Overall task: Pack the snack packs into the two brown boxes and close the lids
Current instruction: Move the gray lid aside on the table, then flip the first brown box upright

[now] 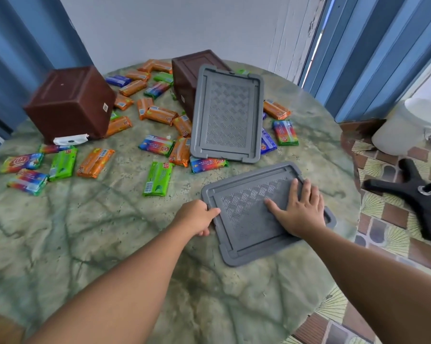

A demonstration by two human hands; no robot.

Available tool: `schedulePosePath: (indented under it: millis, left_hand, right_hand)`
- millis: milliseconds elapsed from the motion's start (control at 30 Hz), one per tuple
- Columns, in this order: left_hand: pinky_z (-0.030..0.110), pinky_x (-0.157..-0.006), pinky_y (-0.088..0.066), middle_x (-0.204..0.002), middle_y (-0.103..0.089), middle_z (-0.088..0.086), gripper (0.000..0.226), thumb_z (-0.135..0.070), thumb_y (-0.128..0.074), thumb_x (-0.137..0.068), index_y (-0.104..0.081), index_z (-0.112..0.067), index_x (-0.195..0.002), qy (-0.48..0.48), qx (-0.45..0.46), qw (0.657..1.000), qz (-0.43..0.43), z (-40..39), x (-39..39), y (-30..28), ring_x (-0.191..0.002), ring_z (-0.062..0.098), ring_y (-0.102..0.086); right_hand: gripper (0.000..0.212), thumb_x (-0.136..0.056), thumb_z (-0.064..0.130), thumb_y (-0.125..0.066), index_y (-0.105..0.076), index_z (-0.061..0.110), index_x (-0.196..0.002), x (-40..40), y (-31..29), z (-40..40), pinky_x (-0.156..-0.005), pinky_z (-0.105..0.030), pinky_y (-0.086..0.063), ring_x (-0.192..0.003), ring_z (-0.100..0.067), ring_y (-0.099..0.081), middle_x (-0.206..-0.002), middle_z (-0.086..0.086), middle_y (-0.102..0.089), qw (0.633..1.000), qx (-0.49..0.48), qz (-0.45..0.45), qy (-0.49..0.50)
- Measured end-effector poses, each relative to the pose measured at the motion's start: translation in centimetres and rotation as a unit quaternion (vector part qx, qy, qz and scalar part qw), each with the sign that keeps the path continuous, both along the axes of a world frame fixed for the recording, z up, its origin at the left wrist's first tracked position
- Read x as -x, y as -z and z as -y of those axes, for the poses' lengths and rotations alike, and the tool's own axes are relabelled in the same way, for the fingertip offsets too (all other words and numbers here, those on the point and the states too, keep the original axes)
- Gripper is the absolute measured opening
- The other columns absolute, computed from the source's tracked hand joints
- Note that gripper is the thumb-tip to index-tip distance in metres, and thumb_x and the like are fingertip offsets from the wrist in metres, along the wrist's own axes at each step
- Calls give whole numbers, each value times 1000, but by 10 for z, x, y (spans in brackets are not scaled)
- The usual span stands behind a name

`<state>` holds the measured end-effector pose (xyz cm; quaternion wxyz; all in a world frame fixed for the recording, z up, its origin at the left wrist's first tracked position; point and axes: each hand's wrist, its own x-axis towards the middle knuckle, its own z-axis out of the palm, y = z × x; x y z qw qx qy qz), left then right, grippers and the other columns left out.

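Both bare forearms reach in from the near edge of the round green marbled table (85, 232), and they meet on the nearer flat grey plastic lid (249, 219) with its woven-pattern centre. The right hand (300, 209) lies flat on that lid, fingers straight and spread, pressing on it without gripping. The left hand (197, 216) curls its fingers round the lid's left rim, thumb on top, pinching the edge.

As I judge it, the step is parking this lid out of the way before packing starts. Doing it well means sliding it towards the clear near-right part of the table with the flat hand steadying it, and not letting its far-right corner, already close to the table edge, tip over.

Beyond the hands, the second grey plastic lid (226, 112) leans tilted against the right dark brown plastic box (184, 85), its lower edge resting on several packs. That box lies on its side; the left brown plastic box (70, 103) sits overturned and tilted, bottom up. The orange, green, blue and rainbow-coloured foil snack packs (157, 178) are scattered loose across the far half of the table, none visibly in a box.
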<state>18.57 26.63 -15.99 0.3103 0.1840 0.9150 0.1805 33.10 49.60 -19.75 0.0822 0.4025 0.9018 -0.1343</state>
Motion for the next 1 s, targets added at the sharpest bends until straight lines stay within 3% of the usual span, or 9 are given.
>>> schedulePosePath:
  millis: [133,233,300,367,467,667,833,933,1000]
  left_hand:
    - [30,-62,-47,-61,-70,4,45,-53,-53,-98,-57,-14,-75,-43,-63,997,-27,25,15,-11,-61,19,-66]
    - [35,-65,-50,-77,-72,11,45,-54,-53,-97,-55,-14,-76,-47,-69,993,-79,55,39,-17,-73,26,-70]
    - [37,-67,-52,-75,-70,10,46,-51,-54,-97,-57,-9,-78,-49,-78,990,-102,76,57,-19,-72,27,-68]
    - [33,-59,-43,-67,-62,7,41,-42,-57,-98,-56,-8,-76,-46,-88,987,-126,100,76,-23,-66,26,-61]
    - [33,-56,-38,-63,-58,3,36,-37,-60,-96,-56,-9,-73,-30,-100,981,-162,139,109,-31,-68,26,-59]
    - [37,-59,-41,-61,-57,2,40,-40,-65,-94,-53,-12,-68,-13,-127,965,-230,240,191,-53,-67,28,-58]
    - [35,-64,-47,-71,-63,2,40,-46,-63,-93,-51,-17,-68,-16,-107,964,-242,323,258,-66,-76,29,-62]
    - [34,-62,-45,-72,-63,1,38,-45,-62,-92,-52,-17,-68,-11,-97,965,-244,355,287,-69,-78,29,-63]
    - [34,-61,-42,-71,-63,0,36,-43,-63,-92,-54,-17,-69,-13,-89,966,-241,368,302,-71,-78,28,-63]
  right_hand:
    - [108,-86,85,-30,0,18,-164,3,-2,9,-126,-50,7,-156,-33,15,-170,-15,13,999,-20,-22,18]
    - [80,-92,54,-52,-24,18,-158,17,-10,33,-125,-54,0,-154,-36,-3,-165,-18,-10,992,-59,-114,0]
    - [66,-93,40,-57,-36,20,-151,35,-18,58,-121,-57,-13,-142,-39,-21,-153,-16,-26,983,-57,-174,-23]
    - [56,-93,33,-60,-43,20,-144,58,-22,90,-110,-54,-29,-125,-38,-34,-139,-15,-35,973,-49,-221,-49]
    - [49,-92,24,-63,-50,18,-139,102,-28,148,-102,-47,-34,-117,-34,-36,-129,-14,-40,956,7,-286,-63]
    - [33,-95,21,-62,-59,15,-128,199,-39,286,-105,-42,-31,-119,-34,-42,-121,-13,-54,935,123,-331,25]
    - [27,-97,25,-60,-63,20,-123,271,-56,395,-110,-47,-36,-117,-29,-50,-106,3,-53,904,220,-357,85]
    - [31,-87,45,-56,-62,30,-114,302,-60,431,-102,-51,-47,-109,-26,-59,-102,4,-61,880,269,-379,96]
    - [34,-83,51,-53,-61,31,-110,318,-63,442,-91,-45,-53,-97,-22,-63,-104,-2,-66,865,295,-393,103]
